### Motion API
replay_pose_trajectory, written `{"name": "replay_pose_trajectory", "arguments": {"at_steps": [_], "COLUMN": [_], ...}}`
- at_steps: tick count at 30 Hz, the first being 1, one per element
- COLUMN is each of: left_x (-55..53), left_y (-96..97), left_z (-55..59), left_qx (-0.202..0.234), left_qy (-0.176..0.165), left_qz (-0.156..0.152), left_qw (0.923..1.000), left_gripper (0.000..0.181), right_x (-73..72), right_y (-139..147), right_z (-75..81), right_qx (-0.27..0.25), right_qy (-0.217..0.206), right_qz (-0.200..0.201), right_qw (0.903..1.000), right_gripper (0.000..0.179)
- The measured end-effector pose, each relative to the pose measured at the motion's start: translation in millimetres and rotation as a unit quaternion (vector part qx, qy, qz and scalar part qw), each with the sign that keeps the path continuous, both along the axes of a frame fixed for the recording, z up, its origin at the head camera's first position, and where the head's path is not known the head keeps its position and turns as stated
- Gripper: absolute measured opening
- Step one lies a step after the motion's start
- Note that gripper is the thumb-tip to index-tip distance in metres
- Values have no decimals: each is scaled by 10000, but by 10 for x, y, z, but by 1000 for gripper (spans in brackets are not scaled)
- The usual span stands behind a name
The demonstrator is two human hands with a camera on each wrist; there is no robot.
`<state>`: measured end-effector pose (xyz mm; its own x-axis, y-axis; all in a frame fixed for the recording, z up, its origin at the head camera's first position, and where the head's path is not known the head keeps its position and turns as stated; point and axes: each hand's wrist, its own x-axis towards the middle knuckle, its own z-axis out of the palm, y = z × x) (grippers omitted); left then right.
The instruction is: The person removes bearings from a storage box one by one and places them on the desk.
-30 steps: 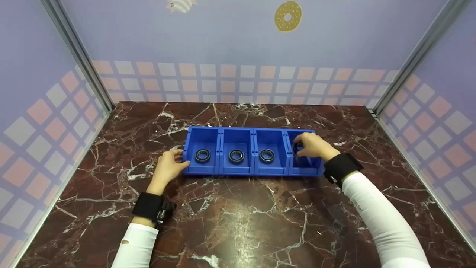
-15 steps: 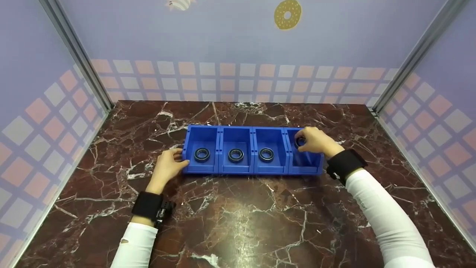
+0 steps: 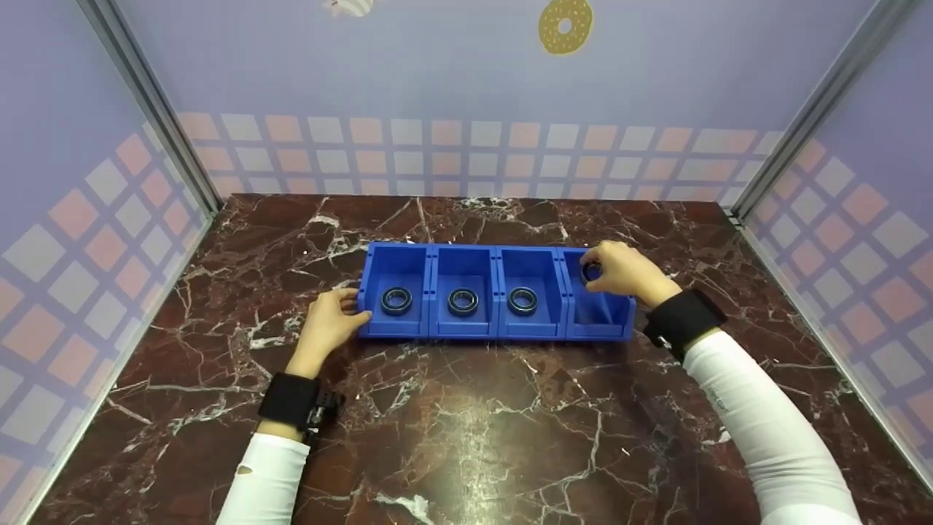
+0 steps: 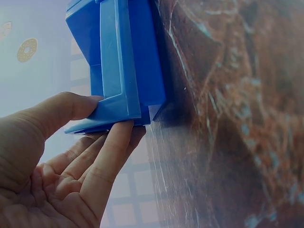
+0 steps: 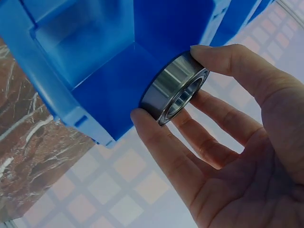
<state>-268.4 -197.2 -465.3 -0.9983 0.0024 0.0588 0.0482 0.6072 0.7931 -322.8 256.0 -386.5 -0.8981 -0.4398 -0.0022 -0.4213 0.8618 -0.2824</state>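
Note:
A row of joined blue bins [image 3: 463, 329] stands on the table. My left hand [image 3: 332, 326] grips its left side wall; in the left wrist view the thumb [image 4: 80, 105] lies over the rim and the fingers press the outer face. Over the rightmost bin, my right hand [image 3: 625, 271] pinches a ball bearing [image 5: 173, 88] between thumb and fingertips. That bearing is a steel ring, tilted, with its bore showing in the right wrist view. Three more bearings lie flat, one each in the left bin [image 3: 396, 301], as a bearing [image 3: 463, 302] in the second and a bearing [image 3: 522, 301] in the third.
The bins stand on a dark red marbled table [image 3: 466, 423] with white veins. Behind it rises a lilac wall [image 3: 466, 73] with a checked band, and side panels [image 3: 58, 219] close in left and right. Black straps [image 3: 288, 399] sit on both wrists.
My right hand has risen and shifted slightly back and right with the bearing, baring more of the rightmost bin's floor. The left hand keeps its grip on the bin.

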Motion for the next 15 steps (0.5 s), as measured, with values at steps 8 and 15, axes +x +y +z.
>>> {"name": "replay_pose_trajectory", "arguments": {"at_steps": [8, 15], "left_x": [-21, -26], "left_y": [-3, -11], "left_z": [-21, -34], "left_qx": [126, 158], "left_qy": [4, 67], "left_qz": [-20, -21], "left_qw": [9999, 9999], "left_gripper": [47, 46], "right_x": [56, 98], "right_y": [5, 18], "right_z": [50, 81], "right_qx": [-89, -56], "right_qy": [13, 16], "right_qz": [-11, -48], "right_qw": [10000, 10000], "right_gripper": [45, 45]}}
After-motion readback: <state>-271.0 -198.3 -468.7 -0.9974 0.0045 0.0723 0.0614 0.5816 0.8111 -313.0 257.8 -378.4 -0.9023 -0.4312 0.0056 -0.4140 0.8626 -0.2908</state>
